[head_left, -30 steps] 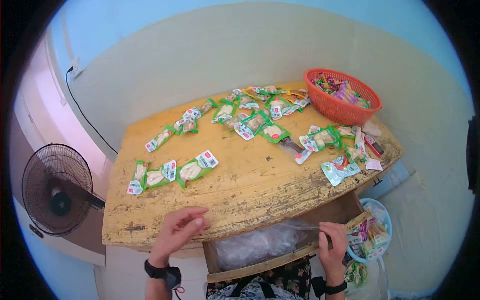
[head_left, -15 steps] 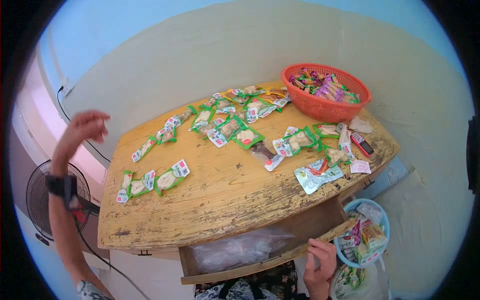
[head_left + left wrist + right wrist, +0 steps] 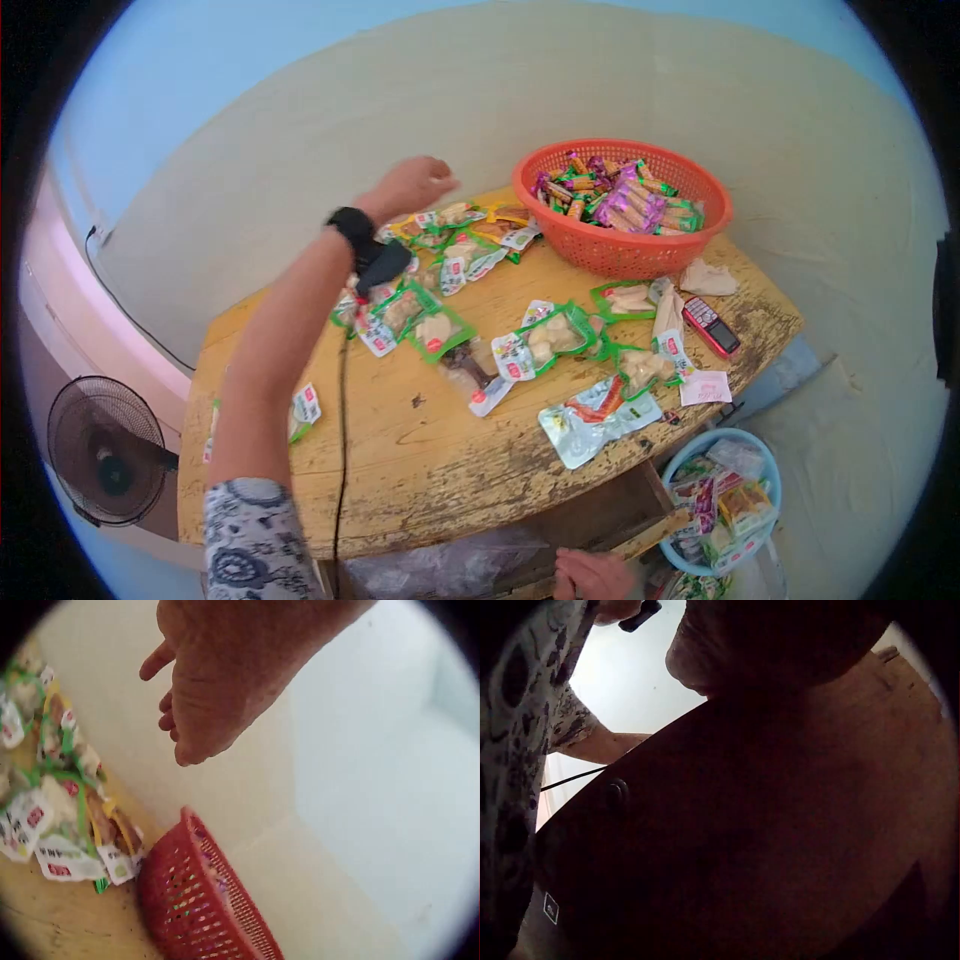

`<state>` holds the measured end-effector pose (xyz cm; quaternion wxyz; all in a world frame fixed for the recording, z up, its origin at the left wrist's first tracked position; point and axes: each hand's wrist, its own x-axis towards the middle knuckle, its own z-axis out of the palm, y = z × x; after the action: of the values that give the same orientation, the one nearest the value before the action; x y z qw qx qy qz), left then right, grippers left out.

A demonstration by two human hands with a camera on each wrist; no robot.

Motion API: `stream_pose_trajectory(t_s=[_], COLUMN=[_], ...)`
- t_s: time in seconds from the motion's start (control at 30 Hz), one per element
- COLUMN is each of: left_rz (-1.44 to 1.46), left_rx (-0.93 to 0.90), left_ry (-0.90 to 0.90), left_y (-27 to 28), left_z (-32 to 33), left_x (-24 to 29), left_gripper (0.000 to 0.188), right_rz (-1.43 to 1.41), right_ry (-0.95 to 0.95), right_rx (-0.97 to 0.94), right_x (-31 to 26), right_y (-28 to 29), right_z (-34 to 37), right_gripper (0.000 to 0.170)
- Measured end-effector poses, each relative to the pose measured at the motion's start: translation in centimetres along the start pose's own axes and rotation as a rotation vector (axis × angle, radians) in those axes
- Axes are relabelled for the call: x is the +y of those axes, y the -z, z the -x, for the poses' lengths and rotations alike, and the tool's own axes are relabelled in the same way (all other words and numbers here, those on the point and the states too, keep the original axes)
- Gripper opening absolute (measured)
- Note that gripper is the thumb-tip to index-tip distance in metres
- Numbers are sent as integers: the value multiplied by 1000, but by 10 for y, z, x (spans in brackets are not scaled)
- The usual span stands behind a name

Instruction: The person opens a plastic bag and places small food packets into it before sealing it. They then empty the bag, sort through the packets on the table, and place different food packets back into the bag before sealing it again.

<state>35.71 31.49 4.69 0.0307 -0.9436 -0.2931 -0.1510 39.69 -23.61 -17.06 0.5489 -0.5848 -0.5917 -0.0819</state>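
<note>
My left hand [image 3: 412, 186] is raised over the back of the table, just above the packets [image 3: 465, 250] and left of the red basket [image 3: 625, 247]. In the left wrist view the left hand [image 3: 225, 682] hangs in the air with loosely bent fingers, holding nothing, and the basket [image 3: 184, 900] stands below it. At the front, my right hand [image 3: 592, 575] is by the front edge of the drawer [image 3: 640, 535]; its fingers are partly cut off by the frame. The right wrist view is dark, showing part of the right hand [image 3: 757, 652].
Clear plastic bags [image 3: 440, 568] lie in the drawer. A red phone [image 3: 711, 326] is at the table's right side, and a blue bucket [image 3: 775, 480] of packets stands below. A fan [image 3: 105, 450] is at the left. A cord hangs from the left wrist.
My left hand has swung from the front of the table out to the left, then across to the back near the basket. The right hand has let go of the plastic and moved lower. The view has shifted.
</note>
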Motion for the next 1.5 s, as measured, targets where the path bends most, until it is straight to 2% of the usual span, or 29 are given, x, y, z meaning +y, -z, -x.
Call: stream_pose_trajectory(t_s=[0.07, 0.17, 0.27, 0.33, 0.4, 0.47, 0.5, 0.57, 0.63, 0.7, 0.73, 0.77, 0.93, 1.03, 1.1, 1.13, 1.23, 1.27, 1.37, 1.47, 1.5], left_rz=[-7, -18, 118, 4, -321, 24, 193, 212, 213, 70, 75, 51, 34, 68, 34, 57, 10, -17, 87, -25, -48], left_rx=[-54, -14, -77, -19, 134, -27, -106, -189, -266, -329, -436, -411, -283, -371, -481, -649, -361, -359, -139, -101, -128], left_ry=[13, -63, 9, -91, -343, -127, -22, 7, 46, 30, 46, -17, 23, 41, 30, 65, 51, 78, 109, 32, 62], left_y=[-51, -114, -136, -157, -184, -197, -197, -191, -167, -133, -108, -118, -100, -69, -44, -25, -12, -5, -25, -72, -88], left_z=[-26, -64, -82, -93, -101, -100, -99, -93, -79, -45, -27, -17, 79, 116, 156, 162, 186, 178, 131, 77, 63], left_x=[15, 16, 28, 25, 20, 16, 19, 23, 24, 43, 57, 47, 55, 60, 60, 61, 45, 40, -6, -68, -83], left_gripper=[56, 57, 60, 62, 64, 67, 68, 70, 72, 76, 77, 78, 75, 75, 75, 78, 81, 81, 77, 73, 74], right_rz=[19, 11, -6, -3, -8, -21, -16, -12, 0, 25, 47, 69, 73, 84, 102, 113, 150, 167, 205, 172, 176], right_ry=[20, -21, 0, -37, -67, -78, -82, -85, -115, -113, -103, -91, -49, -26, -26, -30, -49, -56, -66, -66, -74], right_rx=[-28, -122, -66, -92, -96, -61, -61, -48, -62, -53, -47, -44, -16, -4, -19, -35, -83, -100, -125, -74, -92], right_x=[1, 1, 5, 3, 1, 0, -1, -4, -8, -8, -7, -5, -5, -5, -3, -4, -6, -8, -9, -12, -13], right_y=[5, 10, 6, 9, 8, 5, 5, 3, 2, 0, -1, -1, -6, -7, -8, -6, -6, -6, -10, -13, -12], right_z=[-1, -3, 4, -2, -5, -6, -8, -12, -13, -10, -5, -1, 3, 3, 4, 5, 4, 3, 3, -1, 0], right_gripper=[14, 14, 13, 13, 13, 13, 13, 14, 14, 14, 14, 14, 14, 14, 14, 14, 13, 13, 13, 16, 17])
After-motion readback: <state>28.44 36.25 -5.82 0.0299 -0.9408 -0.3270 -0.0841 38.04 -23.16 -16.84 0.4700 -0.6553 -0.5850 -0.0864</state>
